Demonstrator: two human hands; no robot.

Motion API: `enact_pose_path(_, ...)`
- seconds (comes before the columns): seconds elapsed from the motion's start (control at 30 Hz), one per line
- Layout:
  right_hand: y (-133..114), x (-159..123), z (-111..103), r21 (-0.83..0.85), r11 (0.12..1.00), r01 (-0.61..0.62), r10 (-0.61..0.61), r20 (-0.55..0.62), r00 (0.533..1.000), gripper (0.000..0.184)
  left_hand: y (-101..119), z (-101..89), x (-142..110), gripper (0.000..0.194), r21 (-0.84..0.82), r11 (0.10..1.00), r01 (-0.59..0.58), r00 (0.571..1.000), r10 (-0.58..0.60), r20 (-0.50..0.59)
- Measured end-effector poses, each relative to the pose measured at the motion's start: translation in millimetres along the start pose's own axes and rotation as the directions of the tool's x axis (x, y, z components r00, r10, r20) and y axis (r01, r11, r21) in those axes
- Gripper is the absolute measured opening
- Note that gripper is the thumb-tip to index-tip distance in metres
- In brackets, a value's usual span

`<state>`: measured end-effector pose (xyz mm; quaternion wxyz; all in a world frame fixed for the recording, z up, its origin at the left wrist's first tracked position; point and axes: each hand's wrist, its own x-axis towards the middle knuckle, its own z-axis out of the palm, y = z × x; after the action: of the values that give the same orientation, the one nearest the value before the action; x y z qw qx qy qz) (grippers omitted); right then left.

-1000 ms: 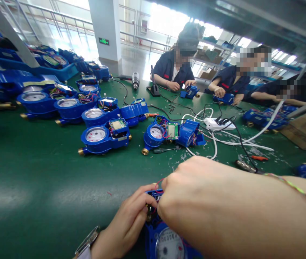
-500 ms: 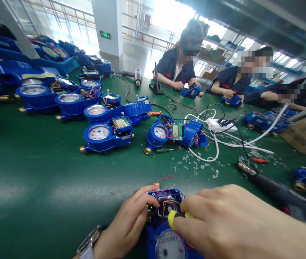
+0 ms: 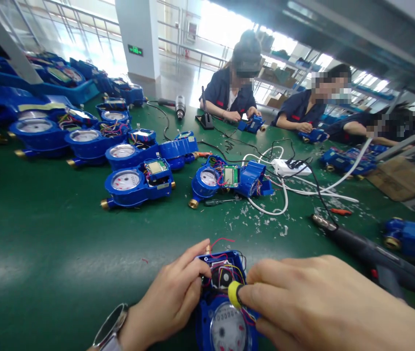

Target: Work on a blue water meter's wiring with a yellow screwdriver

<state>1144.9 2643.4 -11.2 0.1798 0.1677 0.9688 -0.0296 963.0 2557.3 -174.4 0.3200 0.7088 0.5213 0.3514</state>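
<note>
Glossy green bench (image 3: 46, 253), left hand (image 3: 167, 297) clasping blue plastic water meter (image 3: 203, 312).

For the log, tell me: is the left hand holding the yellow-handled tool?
No, the right hand holds the yellow-handled tool; the left hand steadies the blue water meter.

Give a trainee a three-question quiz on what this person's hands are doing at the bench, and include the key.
1. Multiple choice: what does the right hand hold at the opened water meter?
A) a yellow-handled screwdriver
B) needle-nose pliers
C) a soldering iron

2. True or false: the wristwatch is on the wrist of the left hand.

3. Short answer: what colour is the casing of the opened water meter?

Key: 1 A; 2 true; 3 blue.
</note>
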Motion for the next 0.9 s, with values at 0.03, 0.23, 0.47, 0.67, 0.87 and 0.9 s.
enact_pose_path(0.03, -1, 3, -5, 0.003, 1.000, 0.005, -0.005, 0.044, 0.999, 0.014, 3, -2.1, 1, 0.024, 0.067, 0.998, -0.003, 1.000, 0.003, 0.005)
enact_pose_path(0.23, -11, 14, -37, -0.015, 1.000, 0.024, -0.021, 0.192, 0.981, 0.011, 34, -17.0, 13, 0.023, 0.467, 0.884, 0.007, 1.000, -0.015, 0.012)
enact_pose_path(0.47, -24, 18, -53, -0.056, 0.995, 0.084, -0.068, 0.253, 0.965, 0.016, 53, -31.9, 41, 0.021, 0.589, 0.808, -0.011, 0.974, -0.125, 0.189)
enact_pose_path(0.67, -23, 17, -51, -0.079, 0.994, 0.078, -0.061, 0.195, 0.979, 0.015, 53, -37.6, 50, 0.020, 0.519, 0.855, 0.001, 0.973, -0.120, 0.196)
enact_pose_path(0.87, -17, 11, -48, -0.081, 0.996, 0.047, -0.032, 0.177, 0.984, 0.019, 46, -24.9, 41, 0.011, 0.439, 0.898, 0.028, 0.991, -0.084, 0.108)
enact_pose_path(0.9, -15, 8, -47, -0.067, 0.997, 0.030, -0.017, 0.187, 0.982, 0.019, 43, -21.9, 38, 0.011, 0.398, 0.916, 0.039, 0.993, -0.080, 0.086)
